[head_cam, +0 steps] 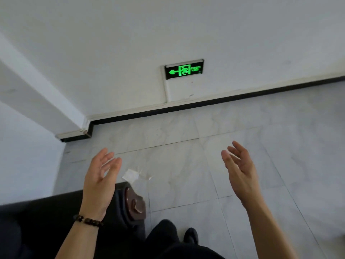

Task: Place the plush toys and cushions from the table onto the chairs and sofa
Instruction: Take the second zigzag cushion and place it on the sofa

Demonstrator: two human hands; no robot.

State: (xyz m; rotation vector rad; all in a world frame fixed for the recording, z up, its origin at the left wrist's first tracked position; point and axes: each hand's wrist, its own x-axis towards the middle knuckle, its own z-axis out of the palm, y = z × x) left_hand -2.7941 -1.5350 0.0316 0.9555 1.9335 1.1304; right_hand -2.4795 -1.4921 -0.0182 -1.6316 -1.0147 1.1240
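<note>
My left hand [99, 181] is raised with the palm turned inward and the fingers straight, holding nothing; a dark bead bracelet sits on its wrist. My right hand [240, 170] is raised opposite it, palm facing left, fingers relaxed and empty. Below my left hand is the black sofa [37, 227], its armrest ending in a brown carved wooden scroll [135, 202]. No plush toy, cushion or table is in view.
A pale marble-tile floor [242, 128] stretches ahead to a white wall with a black skirting board [205, 102]. A green exit sign [183, 69] hangs low on that wall. A wall corner [82, 128] juts out at the left. My dark trouser leg and shoe [190, 235] are below.
</note>
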